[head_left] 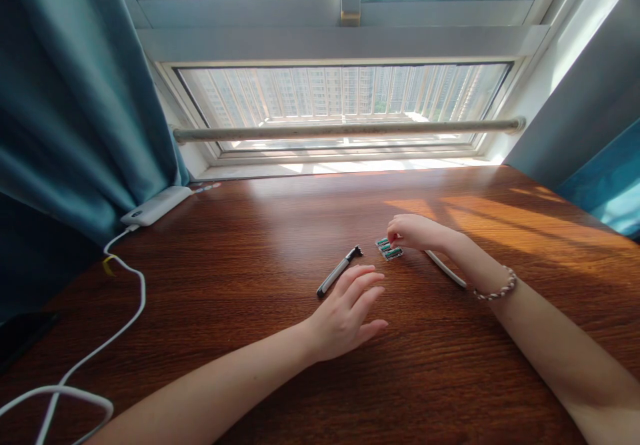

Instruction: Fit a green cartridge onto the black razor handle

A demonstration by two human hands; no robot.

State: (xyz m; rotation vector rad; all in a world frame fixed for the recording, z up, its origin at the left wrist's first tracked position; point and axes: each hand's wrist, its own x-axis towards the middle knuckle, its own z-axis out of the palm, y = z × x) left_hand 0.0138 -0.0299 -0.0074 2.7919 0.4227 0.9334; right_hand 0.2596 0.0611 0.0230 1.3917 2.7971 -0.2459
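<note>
My left hand (345, 311) hovers over the table's middle, palm down, with its fingers spread and nothing in it. Just beyond its knuckles lies a slim silver-grey handle (334, 275) with a black, notched end. To the right of that, a small clear pack of green batteries (393, 253) rests on the wood. My right hand (407, 231) is at the pack's upper right side, fingers curled and fingertips pressed together there. Whether they pinch a battery or the pack's edge is hidden. Partly under my right wrist, a thin white rod (447, 269) lies on the table.
The brown wooden table (280, 225) reaches to a window with a white rail (350, 130). At the back left sits a white power bank (157, 206), its white cable (143, 291) looping down the left side. Near the left edge lies a dark flat object (25, 335). Blue curtains (85, 98) hang beside it.
</note>
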